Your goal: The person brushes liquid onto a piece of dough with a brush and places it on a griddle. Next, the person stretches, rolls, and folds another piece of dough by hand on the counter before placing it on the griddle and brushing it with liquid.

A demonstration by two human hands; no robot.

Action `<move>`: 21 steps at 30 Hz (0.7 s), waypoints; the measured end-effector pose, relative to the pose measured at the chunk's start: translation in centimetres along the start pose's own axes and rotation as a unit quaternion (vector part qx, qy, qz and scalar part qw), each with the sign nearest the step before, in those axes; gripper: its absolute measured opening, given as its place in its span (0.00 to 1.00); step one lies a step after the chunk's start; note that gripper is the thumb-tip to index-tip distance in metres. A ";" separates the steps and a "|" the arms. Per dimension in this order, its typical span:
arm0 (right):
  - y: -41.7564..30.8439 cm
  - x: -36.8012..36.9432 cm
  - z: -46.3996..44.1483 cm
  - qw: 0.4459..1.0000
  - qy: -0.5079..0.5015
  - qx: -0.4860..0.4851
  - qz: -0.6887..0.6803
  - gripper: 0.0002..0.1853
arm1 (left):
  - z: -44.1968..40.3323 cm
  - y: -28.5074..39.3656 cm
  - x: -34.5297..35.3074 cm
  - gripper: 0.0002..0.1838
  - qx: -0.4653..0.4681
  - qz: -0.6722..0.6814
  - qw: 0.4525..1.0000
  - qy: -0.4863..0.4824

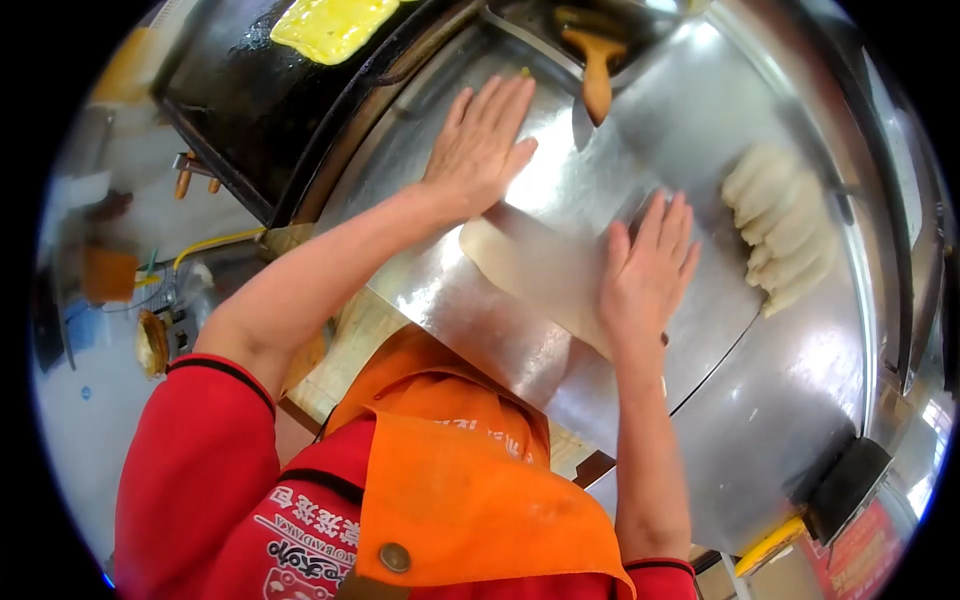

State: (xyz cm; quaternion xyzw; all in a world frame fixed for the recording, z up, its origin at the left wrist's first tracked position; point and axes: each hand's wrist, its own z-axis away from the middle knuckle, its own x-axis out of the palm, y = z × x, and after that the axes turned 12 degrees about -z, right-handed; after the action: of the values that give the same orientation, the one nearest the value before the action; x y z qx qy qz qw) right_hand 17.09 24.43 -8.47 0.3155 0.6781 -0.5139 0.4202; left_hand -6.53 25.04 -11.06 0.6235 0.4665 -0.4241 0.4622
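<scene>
A flattened, pale sheet of dough lies on the shiny metal worktop, near the edge closest to my body. My left hand is flat with its fingers stretched out, just beyond the dough's left end. At the other end, my right hand also lies flat with fingers extended, overlapping the dough's right end; whether its palm presses on the dough, I cannot tell. Neither hand grips anything. A brush with a wooden handle rests ahead of my hands.
Several pale dough pieces lie in a row at the right of the worktop. A dark griddle stands at the upper left with a yellow, egg-like sheet on it. A black and yellow tool sits at the lower right edge.
</scene>
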 end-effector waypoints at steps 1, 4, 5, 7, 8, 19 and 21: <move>-0.5 -0.1 0.5 1.000 -0.021 -0.003 0.006 0.37 | -0.2 -0.2 0.0 0.33 0.006 -0.004 1.000 -0.004; -3.0 -0.5 6.3 0.996 -0.091 -0.016 -0.011 0.38 | 5.2 -0.6 -1.6 0.32 0.038 -0.009 0.998 -0.043; -3.3 -0.3 7.7 0.994 -0.106 -0.015 -0.020 0.38 | 6.3 -0.5 -2.0 0.32 0.048 -0.012 0.997 -0.055; -3.2 -0.3 7.0 0.995 -0.093 -0.021 -0.035 0.37 | 6.3 -0.4 -2.1 0.31 0.025 -0.007 0.999 -0.045; -2.8 -0.2 5.7 0.997 -0.070 -0.025 -0.015 0.37 | 5.2 -0.4 -1.7 0.31 0.019 -0.009 0.999 -0.035; -3.8 0.2 7.4 0.998 -0.040 -0.055 -0.014 0.36 | 7.2 -0.8 -2.5 0.35 0.083 -0.065 0.992 -0.064; -4.0 0.5 9.4 0.995 -0.073 -0.054 -0.035 0.36 | 8.4 -0.5 -4.1 0.37 0.133 -0.064 0.986 -0.072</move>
State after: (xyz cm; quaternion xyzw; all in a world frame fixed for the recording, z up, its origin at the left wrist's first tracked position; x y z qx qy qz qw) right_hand 15.76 14.34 -8.32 0.2303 0.6831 -0.5127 0.4664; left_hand -8.67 16.13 -8.96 0.6160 0.4104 -0.5554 0.3790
